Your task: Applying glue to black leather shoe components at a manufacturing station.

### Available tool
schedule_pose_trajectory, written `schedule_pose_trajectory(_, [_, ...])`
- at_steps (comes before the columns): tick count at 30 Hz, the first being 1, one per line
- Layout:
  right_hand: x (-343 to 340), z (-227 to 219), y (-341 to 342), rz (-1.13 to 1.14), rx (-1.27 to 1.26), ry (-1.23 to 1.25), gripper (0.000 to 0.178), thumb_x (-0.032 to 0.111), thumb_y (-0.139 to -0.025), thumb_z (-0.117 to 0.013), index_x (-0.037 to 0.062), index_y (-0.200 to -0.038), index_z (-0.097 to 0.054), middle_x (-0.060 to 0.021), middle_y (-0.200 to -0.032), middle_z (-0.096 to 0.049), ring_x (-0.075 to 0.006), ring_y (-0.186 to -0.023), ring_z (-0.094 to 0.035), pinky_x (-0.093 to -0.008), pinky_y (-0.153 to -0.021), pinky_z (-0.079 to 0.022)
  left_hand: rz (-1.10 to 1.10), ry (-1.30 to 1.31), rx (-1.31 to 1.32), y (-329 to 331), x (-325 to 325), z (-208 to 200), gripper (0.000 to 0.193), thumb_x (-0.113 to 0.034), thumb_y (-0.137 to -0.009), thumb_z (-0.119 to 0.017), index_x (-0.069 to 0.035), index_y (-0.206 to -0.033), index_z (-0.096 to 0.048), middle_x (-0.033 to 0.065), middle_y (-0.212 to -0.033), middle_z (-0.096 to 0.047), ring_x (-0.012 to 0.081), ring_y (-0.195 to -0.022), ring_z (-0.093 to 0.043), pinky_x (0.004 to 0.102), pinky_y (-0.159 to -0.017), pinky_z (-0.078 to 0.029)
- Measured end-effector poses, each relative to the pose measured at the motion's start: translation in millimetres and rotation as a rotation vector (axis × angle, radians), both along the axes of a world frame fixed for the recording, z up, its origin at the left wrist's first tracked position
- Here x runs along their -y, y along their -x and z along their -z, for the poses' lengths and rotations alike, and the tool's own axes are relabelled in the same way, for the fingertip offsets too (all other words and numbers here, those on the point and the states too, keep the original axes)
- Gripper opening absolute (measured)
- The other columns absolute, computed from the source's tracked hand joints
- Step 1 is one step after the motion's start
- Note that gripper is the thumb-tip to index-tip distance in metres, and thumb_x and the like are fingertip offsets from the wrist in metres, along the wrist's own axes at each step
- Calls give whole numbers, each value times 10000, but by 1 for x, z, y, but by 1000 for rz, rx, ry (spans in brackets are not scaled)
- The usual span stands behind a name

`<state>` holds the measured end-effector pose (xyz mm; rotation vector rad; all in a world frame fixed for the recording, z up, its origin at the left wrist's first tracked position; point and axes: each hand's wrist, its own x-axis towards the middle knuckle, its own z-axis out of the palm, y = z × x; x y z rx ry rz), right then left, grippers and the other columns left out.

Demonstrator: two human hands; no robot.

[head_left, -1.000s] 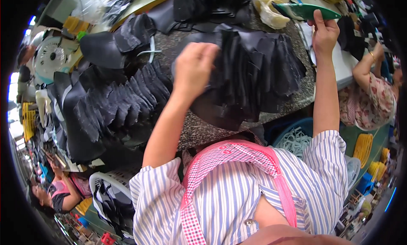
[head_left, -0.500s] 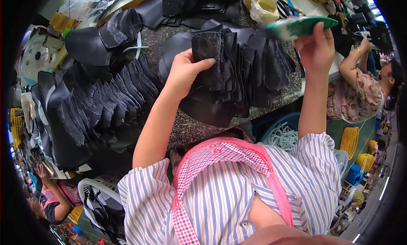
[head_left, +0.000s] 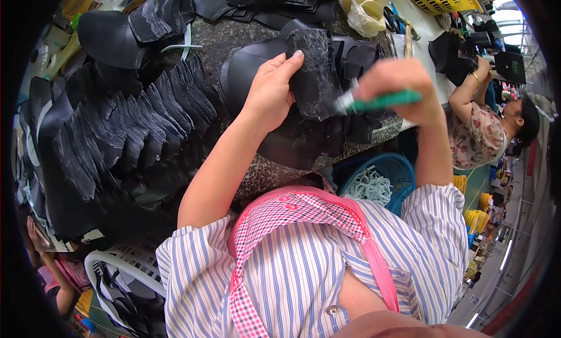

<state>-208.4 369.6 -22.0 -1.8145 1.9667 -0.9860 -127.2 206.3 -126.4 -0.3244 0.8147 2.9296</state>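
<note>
My left hand (head_left: pixel 269 93) grips a black leather-like piece (head_left: pixel 315 78) by its left edge, thumb on top. That piece has a rough, whitish-streaked surface and rises over a pile of similar black pieces (head_left: pixel 301 142). In my right hand (head_left: pixel 403 83), blurred by motion, is a green-handled brush (head_left: pixel 388 102). Its pale tip meets the lower right edge of the held piece. A long overlapping row of black pieces (head_left: pixel 128 124) lies to the left on the speckled stone tabletop (head_left: pixel 263 183).
A blue basket (head_left: pixel 403 174) of pale strips stands below the table edge, right of my apron. A white basket (head_left: pixel 125 259) with black pieces is at lower left. Beyond the work lie a cream pouch-like container (head_left: pixel 365 17) and a yellow crate (head_left: pixel 438 0). Co-workers sit on both sides.
My right hand has brought the brush down and leftward from the upper right onto the black piece. My left hand has shifted slightly right, with the piece lifted and tilted.
</note>
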Motion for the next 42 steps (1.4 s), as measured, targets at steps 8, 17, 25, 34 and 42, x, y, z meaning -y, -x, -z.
schedule_pose_trajectory(8, [6, -22, -1, -12, -187, -13, 91, 55, -647, -609, 10, -720, -581, -82, -645, -580, -206, -594, -587, -265, -534, -452, -5, -33, 7, 1, 4, -1, 193, -170, -868, -397, -21, -938, -498, 60, -872, -573, 149, -763, -570, 295, -672, -490])
schedule_pose_trajectory(17, [-8, -15, 6, -31, 177, -90, 123, 74, -642, -643, 17, -729, -576, -72, -733, -600, -162, -617, -575, -237, -516, -440, -11, -14, 10, -1, -1, -4, 198, -172, -871, -388, -22, -961, -483, 58, -874, -571, 147, -759, -572, 292, -670, -495])
schedule_pose_trajectory(25, [-4, -13, 53, 369, 120, 324, 60, 0, -758, -538, -15, -808, -569, -47, -710, -568, -62, -545, -496, -173, -479, -390, 48, 21, 27, 5, -5, -13, 200, -168, -869, -390, -19, -964, -485, 56, -872, -570, 141, -753, -575, 286, -651, -504])
schedule_pose_trajectory(34, [0, 0, 84, 527, 122, 434, 64, 37, -738, -585, 11, -791, -561, -1, -606, -538, -55, -530, -492, -179, -476, -380, 13, 260, 53, 3, 26, -31, 155, -142, -820, -488, -20, -911, -520, 59, -848, -582, 134, -752, -569, 273, -698, -471])
schedule_pose_trajectory(42, [-44, 24, 75, 612, 331, 603, 115, 36, -758, -568, -16, -860, -549, -46, -701, -565, -95, -544, -502, -202, -511, -401, -865, 1344, -69, -39, 173, -170, 243, -244, -784, -520, -7, -814, -563, 68, -723, -551, 136, -658, -541, 247, -607, -427])
